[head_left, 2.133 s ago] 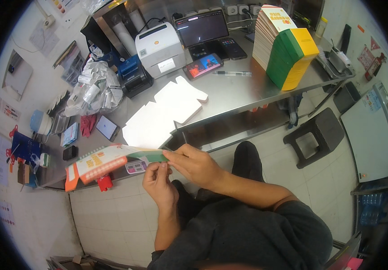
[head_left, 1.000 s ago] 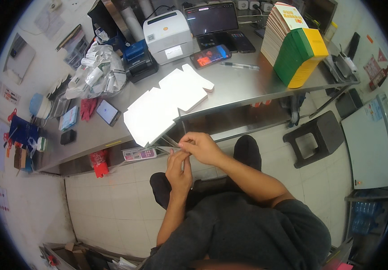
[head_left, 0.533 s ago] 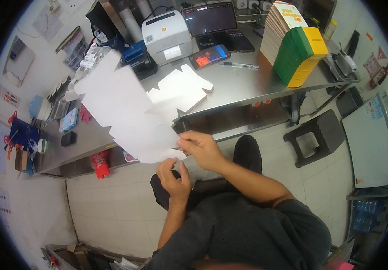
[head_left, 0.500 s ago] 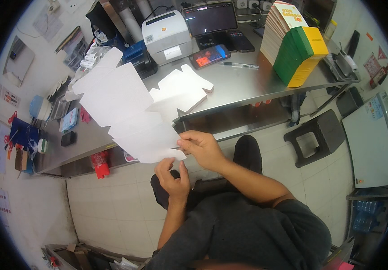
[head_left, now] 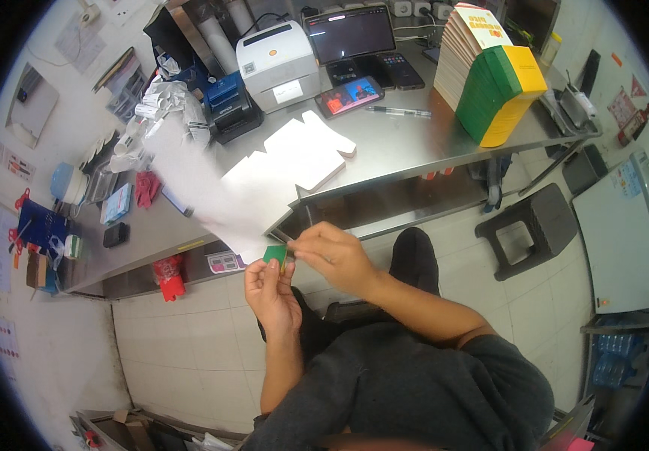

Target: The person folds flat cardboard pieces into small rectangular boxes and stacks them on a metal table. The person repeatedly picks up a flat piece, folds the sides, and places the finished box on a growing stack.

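Steel table (head_left: 396,150) beyond; blurred card (head_left: 193,177), apparently pinched, extends from left grip (head_left: 274,297).

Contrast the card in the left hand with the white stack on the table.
The card is held up by the left hand; the white stack rests on the table. The card is blurred, with a green end; the white stack is sharper, without visible green. Both show white.
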`<state>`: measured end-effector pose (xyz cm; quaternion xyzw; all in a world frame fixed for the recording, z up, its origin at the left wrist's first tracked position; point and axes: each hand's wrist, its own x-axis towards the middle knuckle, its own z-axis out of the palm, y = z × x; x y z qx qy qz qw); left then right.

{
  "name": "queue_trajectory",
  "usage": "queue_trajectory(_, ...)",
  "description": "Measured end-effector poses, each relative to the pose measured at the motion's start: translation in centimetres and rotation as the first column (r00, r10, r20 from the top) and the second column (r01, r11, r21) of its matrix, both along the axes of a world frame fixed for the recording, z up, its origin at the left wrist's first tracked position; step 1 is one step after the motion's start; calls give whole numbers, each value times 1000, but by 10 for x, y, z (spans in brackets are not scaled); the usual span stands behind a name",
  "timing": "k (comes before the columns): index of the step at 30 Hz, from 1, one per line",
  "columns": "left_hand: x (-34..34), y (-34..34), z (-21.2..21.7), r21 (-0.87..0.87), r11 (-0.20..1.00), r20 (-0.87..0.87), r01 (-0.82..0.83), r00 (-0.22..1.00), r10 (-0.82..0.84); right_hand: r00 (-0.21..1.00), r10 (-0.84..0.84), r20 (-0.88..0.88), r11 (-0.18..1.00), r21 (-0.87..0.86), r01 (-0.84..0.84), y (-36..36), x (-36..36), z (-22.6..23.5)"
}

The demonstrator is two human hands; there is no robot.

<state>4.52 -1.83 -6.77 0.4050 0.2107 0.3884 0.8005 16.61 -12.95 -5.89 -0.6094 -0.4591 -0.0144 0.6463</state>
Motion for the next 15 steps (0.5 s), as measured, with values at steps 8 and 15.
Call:
queue_trajectory(8,-2,-6,0,263,965,-18,14,1000,-10,999,43,-13,999,5,-42,1,-11,3)
queue_trajectory(15,-7,-5,1,324,946,-4,-8,1000,10,861,281,-424,957,53,-286,-6,-4,18)
